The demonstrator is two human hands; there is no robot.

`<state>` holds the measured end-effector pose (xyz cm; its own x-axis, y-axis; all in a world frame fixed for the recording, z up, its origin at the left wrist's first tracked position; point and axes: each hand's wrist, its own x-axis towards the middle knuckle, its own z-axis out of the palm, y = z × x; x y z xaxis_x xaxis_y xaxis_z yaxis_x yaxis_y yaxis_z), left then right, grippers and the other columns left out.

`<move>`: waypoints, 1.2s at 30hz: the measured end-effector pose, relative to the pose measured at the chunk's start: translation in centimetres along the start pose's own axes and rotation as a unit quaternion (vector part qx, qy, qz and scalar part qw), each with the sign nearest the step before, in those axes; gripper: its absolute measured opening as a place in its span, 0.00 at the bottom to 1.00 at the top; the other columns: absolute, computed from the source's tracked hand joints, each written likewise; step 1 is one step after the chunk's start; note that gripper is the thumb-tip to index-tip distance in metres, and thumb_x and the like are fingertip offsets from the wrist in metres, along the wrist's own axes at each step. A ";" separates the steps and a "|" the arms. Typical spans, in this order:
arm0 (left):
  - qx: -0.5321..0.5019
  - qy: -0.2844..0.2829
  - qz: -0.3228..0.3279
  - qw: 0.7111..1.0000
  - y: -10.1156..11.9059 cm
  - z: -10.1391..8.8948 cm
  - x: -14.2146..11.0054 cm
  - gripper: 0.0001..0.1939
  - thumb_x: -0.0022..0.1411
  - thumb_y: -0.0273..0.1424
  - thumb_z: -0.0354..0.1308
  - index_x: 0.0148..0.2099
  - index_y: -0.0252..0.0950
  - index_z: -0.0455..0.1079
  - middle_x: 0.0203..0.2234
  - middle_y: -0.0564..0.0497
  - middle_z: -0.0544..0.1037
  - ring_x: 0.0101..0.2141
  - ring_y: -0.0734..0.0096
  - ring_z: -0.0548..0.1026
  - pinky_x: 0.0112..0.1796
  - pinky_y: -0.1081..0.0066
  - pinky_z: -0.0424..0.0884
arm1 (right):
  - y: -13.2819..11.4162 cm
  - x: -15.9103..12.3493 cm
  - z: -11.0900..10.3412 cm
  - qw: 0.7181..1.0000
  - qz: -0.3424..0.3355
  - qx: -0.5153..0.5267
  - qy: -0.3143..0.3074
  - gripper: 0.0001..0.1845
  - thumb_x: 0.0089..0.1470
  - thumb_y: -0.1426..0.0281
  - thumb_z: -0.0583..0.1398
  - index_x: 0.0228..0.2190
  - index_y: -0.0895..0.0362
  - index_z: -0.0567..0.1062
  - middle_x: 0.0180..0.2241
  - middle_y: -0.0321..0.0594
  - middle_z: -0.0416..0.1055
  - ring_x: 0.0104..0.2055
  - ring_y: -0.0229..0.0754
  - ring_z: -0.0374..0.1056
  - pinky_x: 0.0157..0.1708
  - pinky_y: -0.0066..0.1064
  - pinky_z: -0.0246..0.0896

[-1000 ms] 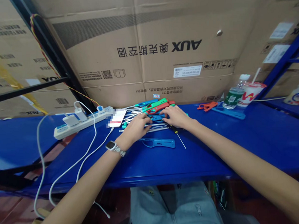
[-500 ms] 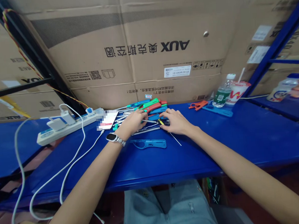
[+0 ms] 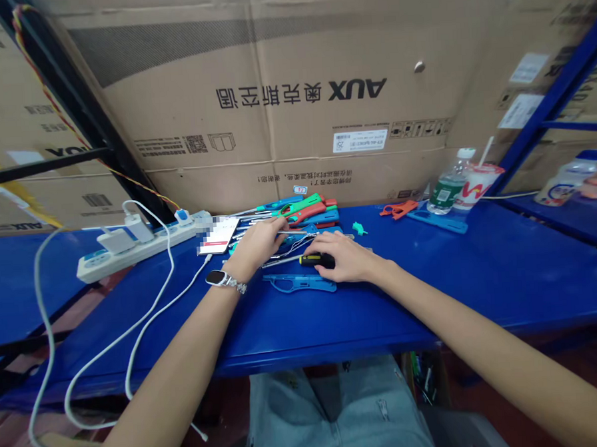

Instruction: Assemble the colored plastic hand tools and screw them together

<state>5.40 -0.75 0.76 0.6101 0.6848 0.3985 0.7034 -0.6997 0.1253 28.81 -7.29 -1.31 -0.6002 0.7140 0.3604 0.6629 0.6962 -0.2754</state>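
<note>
My right hand (image 3: 347, 255) is closed round the black-and-yellow handle of a screwdriver (image 3: 316, 259), its shaft pointing left, low over the blue table. My left hand (image 3: 262, 242) pinches the left end of a thin metal rod (image 3: 296, 233); the fingers partly hide it. Behind both hands lies a pile of long-nosed lighters with green, red and blue handles, among them a red one (image 3: 305, 214). Thin white wires (image 3: 299, 245) run between the hands. In front lies a blue lighter casing half (image 3: 301, 283). A small green plastic piece (image 3: 359, 229) is behind my right hand.
On the left are a white power strip (image 3: 144, 243) with chargers and cables, and a phone (image 3: 220, 235). To the right lie orange casing parts (image 3: 398, 209) and another blue casing (image 3: 437, 222), beside a water bottle (image 3: 449, 185) and a drink cup (image 3: 477, 186). Cardboard (image 3: 290, 64) stands behind.
My right hand has turned the screwdriver; its shaft pointed toward me and now points left. The small green piece behind that hand has come into view. My left hand has shifted slightly.
</note>
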 end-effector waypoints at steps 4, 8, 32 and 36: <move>-0.005 0.028 0.003 1.000 -0.2 0.0 -0.1 0.04 0.67 0.25 0.56 0.44 0.36 0.70 0.42 0.44 0.79 0.41 0.58 0.78 0.41 0.62 0.72 | 1.2 0.2 0.4 0.992 0.079 -0.026 0.100 0.13 0.57 0.72 0.59 0.45 0.54 0.76 0.47 0.46 0.73 0.51 0.52 0.66 0.49 0.44 0.58; 0.014 0.051 0.015 0.998 -0.5 0.1 -0.1 0.06 0.66 0.24 0.55 0.44 0.36 0.71 0.41 0.44 0.78 0.40 0.60 0.77 0.41 0.63 0.72 | 3.0 0.3 0.6 0.979 0.159 -0.066 0.111 0.17 0.59 0.69 0.60 0.50 0.53 0.75 0.49 0.48 0.74 0.52 0.57 0.65 0.47 0.47 0.56; 0.059 0.040 -0.014 0.997 -0.2 0.0 -0.3 0.07 0.64 0.21 0.56 0.42 0.36 0.72 0.41 0.44 0.79 0.42 0.56 0.78 0.41 0.62 0.72 | 4.4 3.3 -0.9 0.991 0.135 0.004 0.003 0.07 0.59 0.73 0.62 0.37 0.51 0.82 0.39 0.40 0.82 0.45 0.51 0.74 0.53 0.55 0.53; 0.052 0.031 -0.021 0.998 -0.3 -0.1 -0.4 0.07 0.64 0.21 0.56 0.43 0.36 0.72 0.42 0.43 0.79 0.41 0.56 0.78 0.41 0.62 0.72 | 4.2 3.0 -0.8 0.992 0.130 -0.006 0.006 0.10 0.57 0.76 0.62 0.38 0.51 0.81 0.39 0.41 0.82 0.47 0.53 0.74 0.53 0.57 0.54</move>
<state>4.95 -0.86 0.64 0.5575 0.6970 0.4509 0.7638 -0.6435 0.0502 30.13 -2.24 -0.69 -0.4030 0.8681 0.2900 0.7993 0.4882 -0.3506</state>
